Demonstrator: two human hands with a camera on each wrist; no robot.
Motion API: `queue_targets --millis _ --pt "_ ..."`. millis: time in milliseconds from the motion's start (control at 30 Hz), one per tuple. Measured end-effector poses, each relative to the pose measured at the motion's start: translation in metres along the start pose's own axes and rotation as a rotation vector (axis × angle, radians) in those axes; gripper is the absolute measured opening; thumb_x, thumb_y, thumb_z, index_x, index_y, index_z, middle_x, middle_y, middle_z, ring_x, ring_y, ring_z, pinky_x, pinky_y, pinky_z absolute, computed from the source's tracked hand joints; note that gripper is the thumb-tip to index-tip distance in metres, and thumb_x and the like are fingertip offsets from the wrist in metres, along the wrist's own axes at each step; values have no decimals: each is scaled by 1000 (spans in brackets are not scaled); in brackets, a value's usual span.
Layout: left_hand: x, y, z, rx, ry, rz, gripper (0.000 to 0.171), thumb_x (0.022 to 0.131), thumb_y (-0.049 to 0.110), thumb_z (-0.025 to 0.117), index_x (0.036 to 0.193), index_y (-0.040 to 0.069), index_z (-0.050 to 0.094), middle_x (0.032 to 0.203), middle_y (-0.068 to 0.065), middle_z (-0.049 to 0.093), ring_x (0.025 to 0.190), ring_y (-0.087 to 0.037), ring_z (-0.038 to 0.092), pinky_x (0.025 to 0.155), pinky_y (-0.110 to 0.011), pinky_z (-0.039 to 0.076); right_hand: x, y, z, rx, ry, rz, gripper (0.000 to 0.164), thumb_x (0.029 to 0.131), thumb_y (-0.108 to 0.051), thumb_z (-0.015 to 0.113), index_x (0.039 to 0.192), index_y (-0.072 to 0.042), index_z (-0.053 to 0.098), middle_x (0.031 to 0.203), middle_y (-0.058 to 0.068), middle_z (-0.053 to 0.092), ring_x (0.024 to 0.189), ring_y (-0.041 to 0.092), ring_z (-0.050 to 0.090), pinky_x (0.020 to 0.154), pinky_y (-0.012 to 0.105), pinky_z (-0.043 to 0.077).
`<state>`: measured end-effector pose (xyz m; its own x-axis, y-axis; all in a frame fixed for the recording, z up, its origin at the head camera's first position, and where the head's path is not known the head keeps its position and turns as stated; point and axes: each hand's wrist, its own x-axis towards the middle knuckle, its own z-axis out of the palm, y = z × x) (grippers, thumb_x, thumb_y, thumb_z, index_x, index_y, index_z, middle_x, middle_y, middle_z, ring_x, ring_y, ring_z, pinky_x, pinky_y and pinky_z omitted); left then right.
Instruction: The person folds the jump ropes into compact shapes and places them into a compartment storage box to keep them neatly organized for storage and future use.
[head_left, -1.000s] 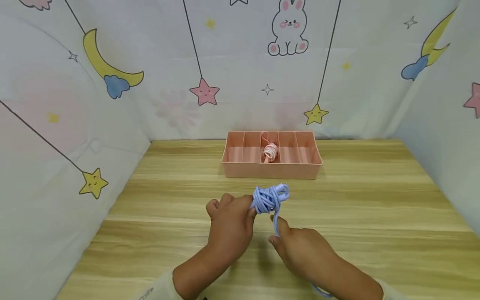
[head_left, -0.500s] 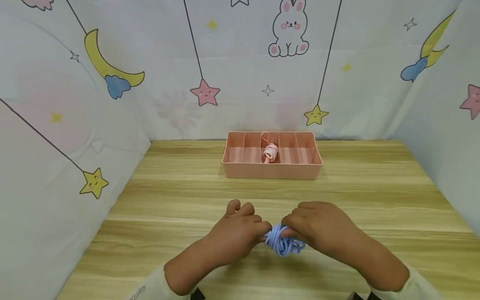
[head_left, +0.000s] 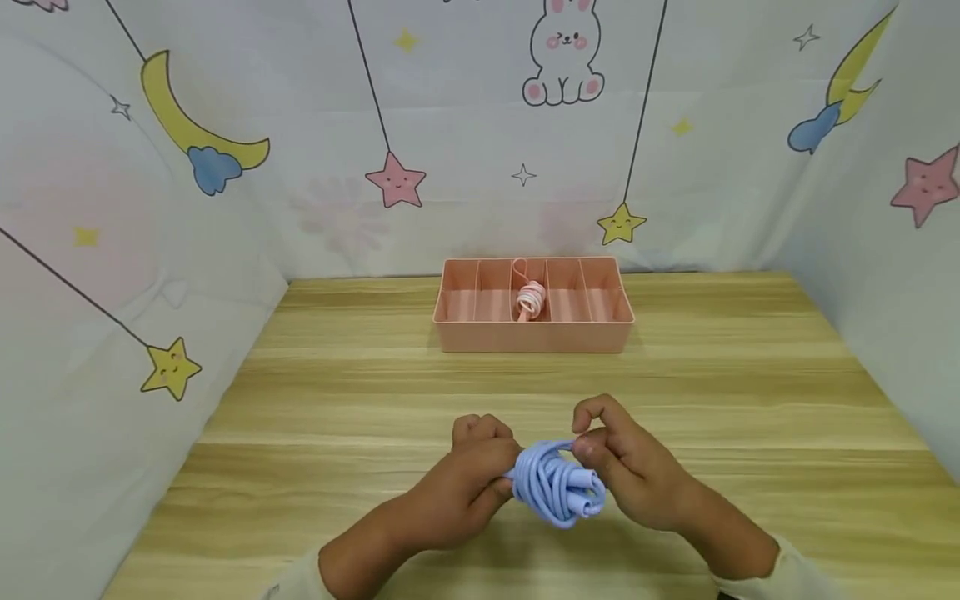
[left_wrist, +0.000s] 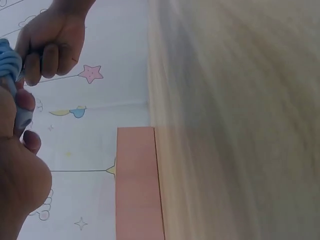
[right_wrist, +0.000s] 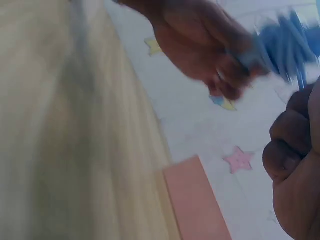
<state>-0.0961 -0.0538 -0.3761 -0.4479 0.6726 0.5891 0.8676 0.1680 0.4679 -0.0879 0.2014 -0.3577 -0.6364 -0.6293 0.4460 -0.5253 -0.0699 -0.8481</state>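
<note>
A light-blue jump rope, its cord wound in a bundle round two tube handles, is held above the table in the head view. My left hand grips the handles at the bundle's left side; one handle's end sticks out between the fingers in the left wrist view. My right hand pinches a strand of the cord at the bundle's upper right, thumb and index finger together. The handles' other ends point right, toward the right palm. In the right wrist view the bundle is blurred.
A pink divided box stands at the back of the wooden table. In its middle compartment lies a pink and white wound cord. A white cloth with printed stars hangs behind and at both sides.
Both hands lowered the bundle toward me, and its handle ends turned to face right and down. The right hand went over the bundle, then swung to its right side, drawing the cord along.
</note>
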Motion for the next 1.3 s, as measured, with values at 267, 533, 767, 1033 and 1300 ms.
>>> queue_targets --millis 267,533,767,1033,1300 --pt "-1 5 5 -21 89 -112 10 103 20 55 93 21 56 87 11 57 92 -13 44 87 -44 20 -7 -3 32 124 148 -118 21 100 21 18 105 4 30 67 6 33 50 7 28 41 18 28" --pt "3 19 11 -114 237 -346 10 100 11 61 95 20 60 87 10 52 86 -8 44 87 -43 17 -4 0 41 -3 233 -312 8 104 15 26 107 14 33 85 11 45 65 18 48 56 25 44" --pt "7 26 21 99 350 -442 9 92 13 69 91 21 65 81 14 58 82 -7 42 81 -44 14 -6 -9 51 -281 416 -133 12 101 14 42 111 8 42 75 -1 46 60 6 42 50 19 39" --pt "13 25 27 79 219 -483 11 96 16 67 89 22 61 75 17 53 77 -6 44 83 -43 20 -17 -20 48 -493 469 47 33 90 17 55 117 0 46 89 -4 53 72 2 50 58 23 45" --pt "7 28 27 -186 234 -562 12 104 13 56 98 24 57 81 18 55 76 -6 49 84 -41 23 -10 -8 42 -517 273 -321 32 102 -7 56 123 13 43 96 9 59 83 16 64 80 23 53"
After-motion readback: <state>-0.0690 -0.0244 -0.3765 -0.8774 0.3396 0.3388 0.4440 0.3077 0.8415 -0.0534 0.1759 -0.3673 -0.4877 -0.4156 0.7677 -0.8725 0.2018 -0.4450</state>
